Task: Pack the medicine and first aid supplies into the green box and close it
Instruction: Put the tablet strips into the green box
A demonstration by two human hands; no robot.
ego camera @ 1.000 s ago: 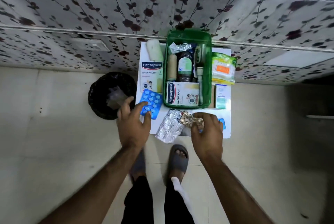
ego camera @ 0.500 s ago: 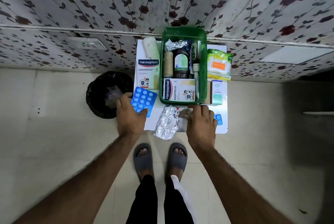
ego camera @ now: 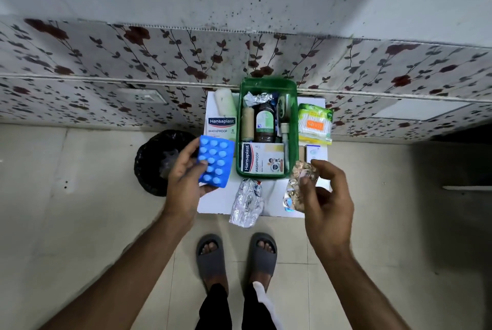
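We see the green box (ego camera: 267, 85) at twelve o'clock, open and nearly full. Our left hand (ego camera: 186, 183) pinches a blue pill sheet (ego camera: 214, 163) at nine; our right hand (ego camera: 323, 196) pinches a crumpled foil strip (ego camera: 299, 183) at three. Crammed in, they could stop the box closing.

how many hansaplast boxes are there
2. One Hansaplast box lies inside the green box at its near end. The other Hansaplast box lies on the white surface left of it. More could be hidden under other items.
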